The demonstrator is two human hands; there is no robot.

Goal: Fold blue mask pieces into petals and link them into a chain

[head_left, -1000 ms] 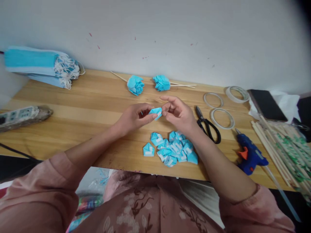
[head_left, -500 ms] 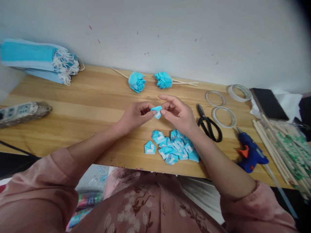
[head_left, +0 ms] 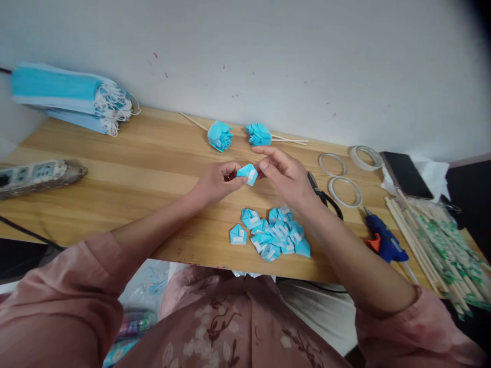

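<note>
Between thumb and fingers, my left hand (head_left: 220, 182) pinches a small folded blue piece (head_left: 251, 171) with a white strip on it. Just right of that piece is my right hand (head_left: 286, 174), its thumb close to the curled forefinger; whether something small sits between them is too small to tell. Below the hands lies a pile of similar folded blue pieces (head_left: 279, 231), with one piece (head_left: 238, 234) at its left edge. Two blue flowers on sticks, a left one (head_left: 220, 136) and a right one (head_left: 258, 134), lie beyond my hands.
Black scissors (head_left: 324, 194), tape rolls (head_left: 366, 157), a blue glue gun (head_left: 385, 239), wooden sticks (head_left: 422, 250) and a dark phone (head_left: 407, 175) lie at the right. At the left are stacked blue masks (head_left: 57, 87) and a power strip (head_left: 38, 176).
My right thumb has come off the folded piece and moved slightly right and up. More of the piece shows in my left hand. The whole view has shifted a little.
</note>
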